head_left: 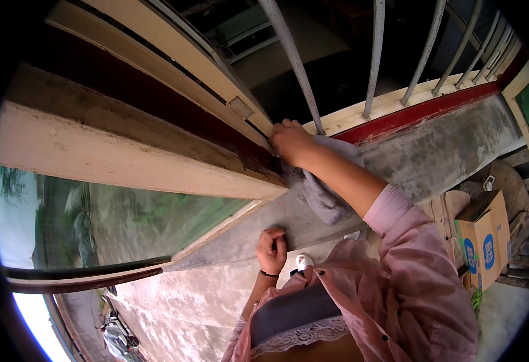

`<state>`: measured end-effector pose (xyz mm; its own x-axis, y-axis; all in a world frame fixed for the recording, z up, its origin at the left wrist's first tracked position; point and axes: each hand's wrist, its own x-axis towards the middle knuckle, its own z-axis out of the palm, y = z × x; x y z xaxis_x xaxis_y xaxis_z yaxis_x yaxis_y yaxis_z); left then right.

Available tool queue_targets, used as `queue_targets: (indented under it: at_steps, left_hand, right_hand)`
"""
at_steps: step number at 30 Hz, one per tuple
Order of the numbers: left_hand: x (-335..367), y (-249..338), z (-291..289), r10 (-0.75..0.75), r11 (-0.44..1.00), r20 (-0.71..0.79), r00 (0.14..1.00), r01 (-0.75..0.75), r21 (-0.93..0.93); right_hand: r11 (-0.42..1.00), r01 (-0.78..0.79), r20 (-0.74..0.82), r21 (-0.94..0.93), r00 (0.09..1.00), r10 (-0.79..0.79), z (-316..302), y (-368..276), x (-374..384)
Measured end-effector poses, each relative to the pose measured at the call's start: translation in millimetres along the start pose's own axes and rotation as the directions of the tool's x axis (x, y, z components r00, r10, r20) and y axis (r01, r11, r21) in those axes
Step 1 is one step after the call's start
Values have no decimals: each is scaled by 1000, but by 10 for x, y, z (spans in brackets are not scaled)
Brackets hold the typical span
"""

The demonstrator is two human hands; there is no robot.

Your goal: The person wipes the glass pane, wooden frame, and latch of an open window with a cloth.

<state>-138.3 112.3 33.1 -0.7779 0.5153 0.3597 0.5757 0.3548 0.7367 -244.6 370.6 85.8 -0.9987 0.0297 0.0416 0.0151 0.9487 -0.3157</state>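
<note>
My right hand (pixel 293 143) reaches to the inner corner of a barred window, at the foot of the cream and dark red frame (pixel 240 108). Its fingers are curled round part of a grey cloth (pixel 325 193), and the rest of the cloth drapes below the wrist over the concrete sill (pixel 415 151). The fingertips are partly hidden against the frame. Lower down, my left hand (pixel 272 250) is closed in a loose fist near the sill's front edge. Nothing shows in it, and a dark band circles its wrist.
Several metal bars (pixel 375 60) rise from the window's bottom rail. An opened window sash with glass (pixel 113 223) juts out at left. On the right, a cardboard box (pixel 485 241) stands by worn wooden pieces. Far below left is a parked motorbike (pixel 118 333).
</note>
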Motion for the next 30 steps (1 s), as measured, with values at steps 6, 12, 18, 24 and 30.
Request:
queue_targets:
  at_steps: [6, 12, 18, 24, 30]
  left_hand:
    - [35, 31, -4, 6, 999, 13, 1000, -6, 36]
    - [-10, 4, -10, 9, 1000, -15, 1000, -9, 17]
    - [-17, -30, -12, 42, 998, -4, 999, -42, 46]
    - [-21, -24, 2, 56, 997, -4, 998, -56, 50]
    - [4, -21, -14, 71, 995, -6, 997, -70, 66]
  right_hand:
    - [977, 92, -13, 191, 996, -91, -50, 124, 3]
    - [998, -47, -79, 45, 996, 51, -174, 96, -78]
    - [956, -70, -134, 284, 985, 112, 0, 109, -64]
    - [994, -19, -26, 110, 999, 22, 2, 44, 23]
    - [990, -15, 43, 138, 999, 9, -56, 47, 58]
